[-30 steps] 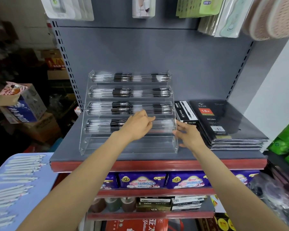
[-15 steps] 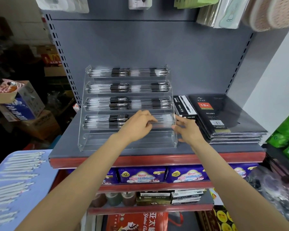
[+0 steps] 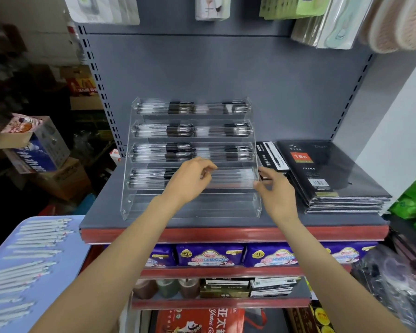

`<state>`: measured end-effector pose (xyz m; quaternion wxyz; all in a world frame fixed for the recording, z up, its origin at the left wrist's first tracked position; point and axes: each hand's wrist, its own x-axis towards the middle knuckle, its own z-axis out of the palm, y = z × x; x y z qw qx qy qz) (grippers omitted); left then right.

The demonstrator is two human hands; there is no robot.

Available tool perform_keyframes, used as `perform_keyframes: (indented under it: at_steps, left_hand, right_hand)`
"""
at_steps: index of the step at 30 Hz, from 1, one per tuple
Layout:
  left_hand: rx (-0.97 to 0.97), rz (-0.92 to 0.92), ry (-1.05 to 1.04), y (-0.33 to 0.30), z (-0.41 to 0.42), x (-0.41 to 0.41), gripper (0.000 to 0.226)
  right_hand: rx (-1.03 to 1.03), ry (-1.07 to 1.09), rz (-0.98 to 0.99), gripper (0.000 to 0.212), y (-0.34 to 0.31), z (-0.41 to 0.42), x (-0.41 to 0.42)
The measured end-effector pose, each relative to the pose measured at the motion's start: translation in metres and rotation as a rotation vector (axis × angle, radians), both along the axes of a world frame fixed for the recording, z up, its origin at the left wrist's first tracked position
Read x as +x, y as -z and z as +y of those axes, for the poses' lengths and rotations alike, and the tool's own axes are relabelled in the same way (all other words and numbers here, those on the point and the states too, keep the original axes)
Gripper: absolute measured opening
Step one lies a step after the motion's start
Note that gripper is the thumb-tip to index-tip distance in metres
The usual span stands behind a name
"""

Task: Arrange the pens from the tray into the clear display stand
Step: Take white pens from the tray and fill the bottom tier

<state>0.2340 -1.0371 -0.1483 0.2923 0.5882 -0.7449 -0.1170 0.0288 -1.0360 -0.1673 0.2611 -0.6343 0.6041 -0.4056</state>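
Clear display stand [image 3: 191,205], five stepped tiers, is sitting on the grey shelf [image 3: 226,222]; upper four tiers are carrying pens [image 3: 151,177], bottom tier bare. Since a second ago both hands are staying at the fourth tier. Left hand [image 3: 190,179] and right hand [image 3: 277,192] are pinching a clear pen's ends there with curled fingers.

Black diaries [image 3: 332,174] stacked on grey shelf [image 3: 226,222]
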Motion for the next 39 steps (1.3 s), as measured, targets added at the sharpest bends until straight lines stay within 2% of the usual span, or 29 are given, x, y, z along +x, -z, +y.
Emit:
perform_keyframes:
  at_steps: [3, 8, 12, 18, 25, 28, 33, 36, 39]
  left_hand:
    - [-0.05, 0.052, -0.067, -0.003, 0.01, 0.016, 0.024]
    - [-0.077, 0.168, -0.194, 0.004, 0.048, 0.056, 0.009]
    - [-0.092, 0.19, -0.324, 0.025, 0.102, 0.107, 0.01]
    - [0.073, 0.209, -0.51, 0.086, 0.188, 0.228, 0.009]
    - [0.323, 0.186, -0.594, 0.151, 0.28, 0.371, 0.01]
    - [0.464, 0.126, -0.551, 0.177, 0.299, 0.415, 0.02]
    - [0.644, -0.057, -0.343, 0.205, 0.315, 0.45, 0.05]
    - [0.66, -0.125, -0.262, 0.215, 0.323, 0.46, 0.061]
    - [0.641, -0.176, -0.197, 0.224, 0.327, 0.464, 0.062]
  right_hand:
    - [-0.143, -0.034, 0.006, 0.027, -0.01, 0.013, 0.018]
    - [-0.027, -0.272, -0.043, 0.015, -0.011, 0.037, 0.07]
    - [0.079, -0.422, -0.038, 0.016, 0.009, 0.075, 0.135]
    - [0.186, -0.605, 0.009, 0.019, 0.057, 0.145, 0.266]
    - [0.364, -0.653, 0.133, 0.023, 0.12, 0.202, 0.403]
    - [0.427, -0.657, 0.26, 0.028, 0.145, 0.214, 0.437]
    - [0.447, -0.711, 0.522, 0.049, 0.177, 0.225, 0.471]
    - [0.387, -0.702, 0.644, 0.052, 0.184, 0.225, 0.484]
    - [0.343, -0.651, 0.705, 0.05, 0.188, 0.226, 0.493]
